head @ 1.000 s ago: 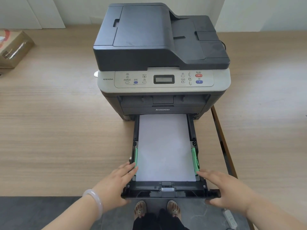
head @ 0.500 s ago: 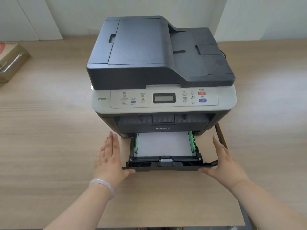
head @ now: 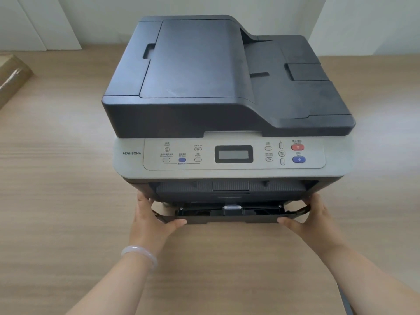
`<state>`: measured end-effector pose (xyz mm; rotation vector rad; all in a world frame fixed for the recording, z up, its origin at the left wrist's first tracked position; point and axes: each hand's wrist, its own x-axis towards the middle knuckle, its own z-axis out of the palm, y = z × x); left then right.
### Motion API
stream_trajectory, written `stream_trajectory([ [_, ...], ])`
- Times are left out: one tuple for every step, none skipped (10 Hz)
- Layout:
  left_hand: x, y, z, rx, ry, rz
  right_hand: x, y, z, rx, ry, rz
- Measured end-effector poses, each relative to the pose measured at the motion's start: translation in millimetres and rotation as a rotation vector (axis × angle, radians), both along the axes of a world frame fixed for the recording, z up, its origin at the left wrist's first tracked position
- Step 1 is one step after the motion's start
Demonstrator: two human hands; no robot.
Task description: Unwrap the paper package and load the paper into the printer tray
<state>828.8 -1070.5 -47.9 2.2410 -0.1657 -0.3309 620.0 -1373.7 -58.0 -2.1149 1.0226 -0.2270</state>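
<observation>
A dark grey and light grey printer (head: pixel 227 87) stands on the wooden table. Its black paper tray (head: pixel 229 215) is pushed almost fully into the printer's base, with only the front lip showing. The white paper inside the tray is hidden. My left hand (head: pixel 152 220) grips the tray's left front corner, thumb under the front edge. My right hand (head: pixel 311 220) grips the right front corner the same way. A pale bangle (head: pixel 139 254) sits on my left wrist.
A brown cardboard box (head: pixel 11 76) lies at the far left edge of the wooden table (head: pixel 56 201). White wall panels stand behind the printer. The printer's control panel (head: pixel 234 154) faces me.
The tray, which stood pulled out with its white paper showing, has slid into the printer under both my hands. My view has moved closer to the printer.
</observation>
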Motion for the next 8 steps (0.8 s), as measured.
stream_trajectory([
  [2,-5,-6,-0.020,-0.013,0.083,7,-1,-4,0.009,-0.013,-0.070],
  [6,-18,-5,-0.053,-0.013,0.196,20,2,-4,0.035,-0.061,-0.190],
  [9,-22,-6,-0.023,-0.036,0.216,24,2,-7,0.037,-0.079,-0.227],
  [9,-21,-7,-0.019,-0.037,0.212,23,1,-7,0.034,-0.069,-0.224],
  [9,-21,-7,-0.037,-0.010,0.188,23,4,-5,0.060,-0.105,-0.210],
  [2,-15,-1,0.004,0.005,0.134,21,16,3,0.087,-0.118,-0.200],
  [-13,-7,12,-0.035,0.086,0.047,13,33,16,0.065,-0.077,-0.154],
  [-45,-6,27,-0.015,0.123,-0.061,1,59,29,0.034,0.109,-0.076],
])
